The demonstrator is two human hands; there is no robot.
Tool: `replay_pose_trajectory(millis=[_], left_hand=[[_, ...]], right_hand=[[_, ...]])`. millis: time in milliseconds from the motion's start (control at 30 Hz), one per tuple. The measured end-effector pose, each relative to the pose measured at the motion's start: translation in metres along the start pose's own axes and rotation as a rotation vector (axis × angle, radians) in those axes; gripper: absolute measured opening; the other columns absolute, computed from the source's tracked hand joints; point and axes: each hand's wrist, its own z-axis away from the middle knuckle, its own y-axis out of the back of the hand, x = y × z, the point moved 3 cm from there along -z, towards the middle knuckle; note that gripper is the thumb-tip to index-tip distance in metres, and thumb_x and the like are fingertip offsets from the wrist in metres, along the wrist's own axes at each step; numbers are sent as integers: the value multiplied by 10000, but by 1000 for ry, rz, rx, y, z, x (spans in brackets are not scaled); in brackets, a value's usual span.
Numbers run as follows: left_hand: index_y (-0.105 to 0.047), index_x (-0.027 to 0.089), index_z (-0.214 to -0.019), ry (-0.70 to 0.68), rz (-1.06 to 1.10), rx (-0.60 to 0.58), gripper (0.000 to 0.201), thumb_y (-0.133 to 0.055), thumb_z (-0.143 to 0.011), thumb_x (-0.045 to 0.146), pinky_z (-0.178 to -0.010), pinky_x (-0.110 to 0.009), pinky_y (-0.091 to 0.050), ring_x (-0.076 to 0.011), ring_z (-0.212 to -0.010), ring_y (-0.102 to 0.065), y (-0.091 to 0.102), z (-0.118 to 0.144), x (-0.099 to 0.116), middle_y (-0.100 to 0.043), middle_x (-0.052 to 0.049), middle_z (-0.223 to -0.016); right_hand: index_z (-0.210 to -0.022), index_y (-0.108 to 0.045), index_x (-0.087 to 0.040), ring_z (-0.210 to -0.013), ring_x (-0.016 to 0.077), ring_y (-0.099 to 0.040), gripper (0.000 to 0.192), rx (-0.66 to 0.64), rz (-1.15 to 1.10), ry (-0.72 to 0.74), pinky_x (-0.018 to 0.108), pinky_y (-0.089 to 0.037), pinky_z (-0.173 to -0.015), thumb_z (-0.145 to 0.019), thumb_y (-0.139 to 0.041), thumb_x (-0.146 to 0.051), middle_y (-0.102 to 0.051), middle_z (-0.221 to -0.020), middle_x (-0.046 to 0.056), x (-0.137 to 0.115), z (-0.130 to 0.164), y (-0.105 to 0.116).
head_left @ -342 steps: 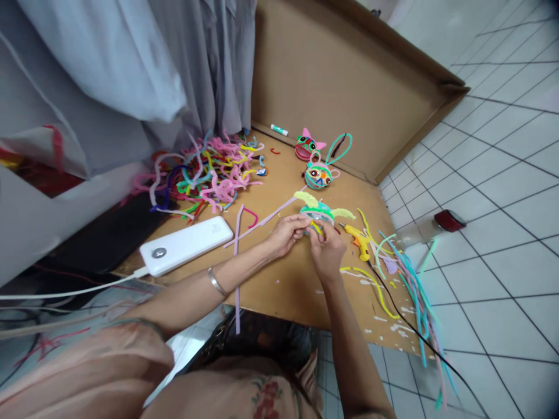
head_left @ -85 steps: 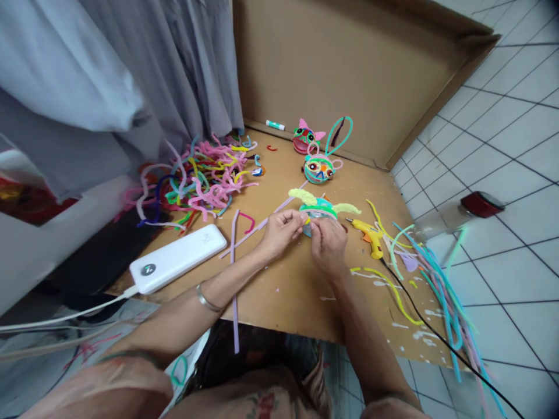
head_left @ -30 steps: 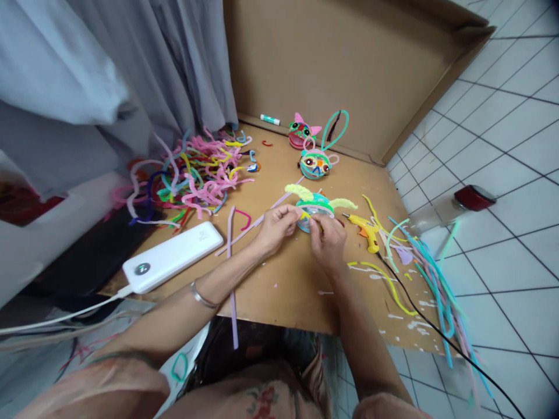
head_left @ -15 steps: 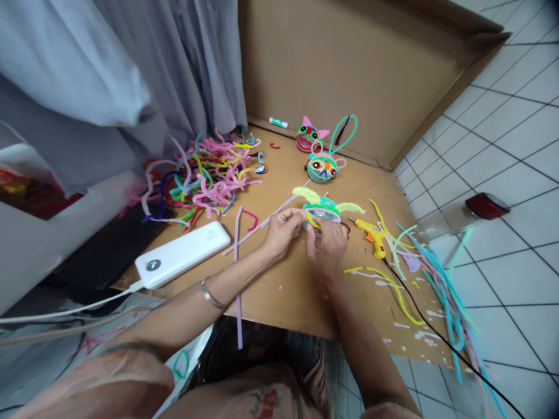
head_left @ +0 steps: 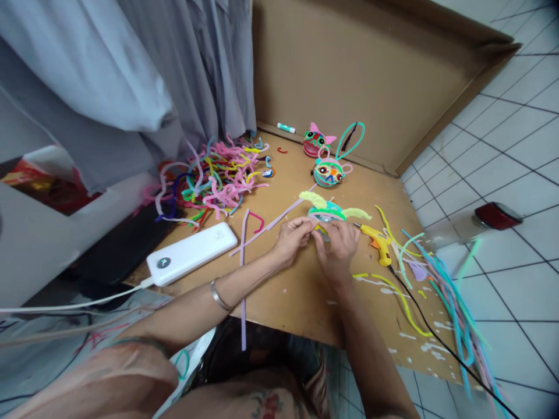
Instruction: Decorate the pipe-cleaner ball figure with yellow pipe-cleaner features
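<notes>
A round green craft head [head_left: 334,213] with fuzzy pale yellow ears sits on the brown board, just beyond my fingers. My left hand [head_left: 293,240] pinches a short yellow pipe cleaner [head_left: 318,227] in front of the head. From the other side my right hand [head_left: 337,244] is closed on the same piece, its fingers near the head's lower front. Fingers cover most of the pipe cleaner and part of the head. A yellow glue gun [head_left: 379,243] lies right of my right hand.
Two finished-looking craft heads, one green and pink-eared [head_left: 329,173], one red [head_left: 315,142], stand behind. Tangled pipe cleaners [head_left: 222,177] and a white power bank [head_left: 192,254] lie left. Straight pipe cleaners [head_left: 454,314] and the glue gun's black cord [head_left: 430,323] hang over the right edge.
My hands have drawn closer together around the yellow pipe cleaner, and less of it shows. The whole view has shifted slightly.
</notes>
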Motion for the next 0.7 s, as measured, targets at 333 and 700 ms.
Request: replay_pose_trajectory(millis=[333,700], left_hand=[[-611,120,-702,11,36,-37,395,-825,-606,438,-442,-204,-124,-20,-420,-248,-2,1,1,-377,84,-482],[-601,124,-698,-3,12,-74,391,-804,-646,454,-449,-212,-127,-21,-426,-254,-1,0,-1,-365,89,-495]], right_hand=[[-989,-638,-226,-906,210,-639,115,27,-60,-60,348,-424,-816,-915,-613,-310,-691,-920,40,2,-4,1],[-993,-637,-202,-896,216,-631,117,-18,-33,-18,347,-423,-788,-908,-607,-277,-695,-914,64,4,-4,2]])
